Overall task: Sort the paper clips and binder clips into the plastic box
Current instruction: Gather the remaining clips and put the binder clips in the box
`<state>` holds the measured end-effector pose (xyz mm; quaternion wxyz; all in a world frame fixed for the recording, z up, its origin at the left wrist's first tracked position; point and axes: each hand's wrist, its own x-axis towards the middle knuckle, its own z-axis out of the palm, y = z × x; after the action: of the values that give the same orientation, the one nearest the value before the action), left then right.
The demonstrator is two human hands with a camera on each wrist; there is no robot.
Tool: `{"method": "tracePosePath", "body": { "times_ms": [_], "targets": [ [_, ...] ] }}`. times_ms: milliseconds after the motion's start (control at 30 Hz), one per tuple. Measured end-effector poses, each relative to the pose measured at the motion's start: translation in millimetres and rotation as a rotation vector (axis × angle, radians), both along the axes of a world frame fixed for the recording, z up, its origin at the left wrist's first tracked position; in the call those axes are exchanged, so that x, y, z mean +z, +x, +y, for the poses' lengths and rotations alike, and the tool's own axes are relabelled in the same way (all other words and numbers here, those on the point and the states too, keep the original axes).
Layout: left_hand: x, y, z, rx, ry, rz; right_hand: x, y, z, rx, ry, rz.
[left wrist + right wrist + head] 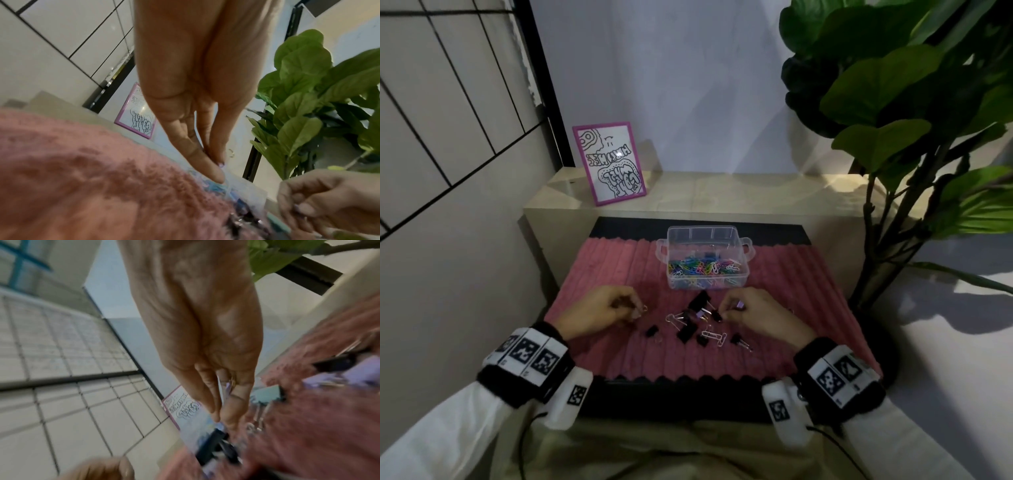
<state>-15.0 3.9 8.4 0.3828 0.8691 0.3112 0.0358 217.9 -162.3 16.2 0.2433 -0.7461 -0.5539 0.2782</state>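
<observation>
Left hand (599,310) pinches one clip (644,307), right hand (760,313) one binder clip (739,304).

The left hand (197,81) points down at the pink fuzzy mat (82,178), its fingertips (213,172) pressed together over a blurred heap of coloured clips (216,186). A thin wire loop (232,153), possibly a paper clip, shows just beside them. The right hand (329,203) sits lower right with curled fingers.
</observation>
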Motion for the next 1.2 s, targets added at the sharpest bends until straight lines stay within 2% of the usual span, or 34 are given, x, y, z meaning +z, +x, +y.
{"method": "tracePosePath", "body": {
  "times_ms": [67,133,267,333,500,733,833,933,1000,1100,1200],
  "targets": [
    [7,3,-3,0.046,-0.134,-0.057,6,8,6,-0.010,-0.046,0.124],
    [19,13,-6,0.014,-0.192,-0.069,20,21,17,0.006,-0.037,0.251],
    [52,55,20,-0.030,-0.084,-0.107,44,49,58,-0.112,0.122,0.431],
    [64,84,42,-0.031,0.009,-0.089,46,55,81,-0.180,0.144,0.446],
    [70,136,67,0.090,0.172,0.008,37,69,120,-0.275,0.089,0.317],
    [47,150,72,-0.019,0.175,0.126,29,67,133,-0.179,-0.019,0.153],
    [55,134,59,-0.022,0.164,0.020,35,62,113,-0.139,0.065,0.006],
    [57,103,33,-0.024,0.213,-0.105,35,49,73,-0.005,0.152,-0.044],
    [48,83,6,-0.104,0.230,-0.091,25,33,41,0.127,0.168,-0.080],
    [29,69,-40,-0.269,0.158,-0.052,7,9,10,0.231,0.056,-0.126],
    [14,77,-66,-0.329,0.247,0.010,-7,-4,0,0.301,0.034,-0.246]
  ]
}}
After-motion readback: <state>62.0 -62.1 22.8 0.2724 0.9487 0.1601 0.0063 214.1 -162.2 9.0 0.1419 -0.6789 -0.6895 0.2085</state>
